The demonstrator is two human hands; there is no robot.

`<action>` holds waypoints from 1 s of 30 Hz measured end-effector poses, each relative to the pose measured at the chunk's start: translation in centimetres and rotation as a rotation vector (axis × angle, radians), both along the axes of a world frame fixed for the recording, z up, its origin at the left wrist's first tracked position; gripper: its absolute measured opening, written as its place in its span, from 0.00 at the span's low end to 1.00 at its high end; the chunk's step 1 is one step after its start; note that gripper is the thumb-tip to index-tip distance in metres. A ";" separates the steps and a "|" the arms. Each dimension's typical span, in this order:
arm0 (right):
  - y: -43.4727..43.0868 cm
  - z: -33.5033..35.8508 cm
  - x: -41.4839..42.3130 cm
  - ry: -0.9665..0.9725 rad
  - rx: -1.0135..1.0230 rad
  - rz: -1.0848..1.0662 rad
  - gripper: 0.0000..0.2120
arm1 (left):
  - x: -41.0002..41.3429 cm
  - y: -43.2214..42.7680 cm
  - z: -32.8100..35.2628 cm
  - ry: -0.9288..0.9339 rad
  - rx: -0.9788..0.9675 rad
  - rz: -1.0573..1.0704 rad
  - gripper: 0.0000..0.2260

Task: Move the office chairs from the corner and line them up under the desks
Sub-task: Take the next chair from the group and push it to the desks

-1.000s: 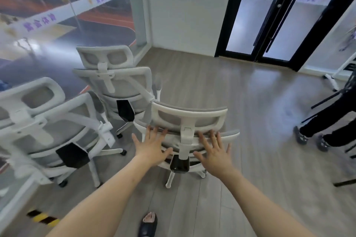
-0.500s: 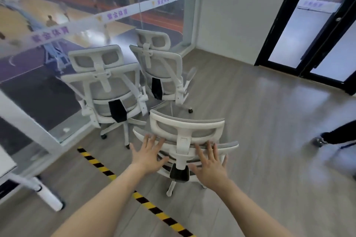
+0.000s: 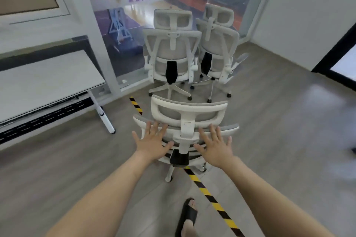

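A white office chair with grey mesh [image 3: 187, 113] stands right in front of me, its back toward me. My left hand [image 3: 152, 143] and my right hand [image 3: 214, 147] lie flat on the top of its backrest, either side of the headrest post, fingers spread. Two more white chairs, one [image 3: 172, 52] and another [image 3: 218, 44], stand side by side against the glass wall in the corner. A white desk [image 3: 46, 81] is at the left, its slanted leg [image 3: 102, 113] near the chair I push.
A yellow-and-black tape line [image 3: 212, 198] runs across the wooden floor under the chair. My foot in a black sandal [image 3: 187, 217] is at the bottom. A black-framed glass door [image 3: 339, 52] is at the right edge.
The view has swung left: the two corner chairs moved from the left to the centre, the desk came into sight at the left. Both hands stayed flat on the chair's backrest.
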State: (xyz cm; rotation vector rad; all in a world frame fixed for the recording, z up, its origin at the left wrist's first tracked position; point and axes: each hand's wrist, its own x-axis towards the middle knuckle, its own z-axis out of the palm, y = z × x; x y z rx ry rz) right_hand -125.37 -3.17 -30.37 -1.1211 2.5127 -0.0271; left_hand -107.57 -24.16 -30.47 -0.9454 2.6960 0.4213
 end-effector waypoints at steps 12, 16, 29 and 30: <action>-0.2 -0.4 18.8 -0.017 -0.056 0.478 0.35 | 26.6 10.0 0.7 -0.032 0.015 0.479 0.37; -0.4 -0.5 23.4 -0.030 -0.076 0.656 0.35 | 33.1 14.7 1.3 -0.087 0.058 0.654 0.38; 0.9 -1.2 42.4 -0.105 -0.106 1.100 0.38 | 51.6 29.6 2.1 -0.062 0.188 1.137 0.39; 0.9 -1.2 44.0 -0.108 -0.107 1.128 0.37 | 53.1 30.4 1.9 -0.054 0.192 1.159 0.39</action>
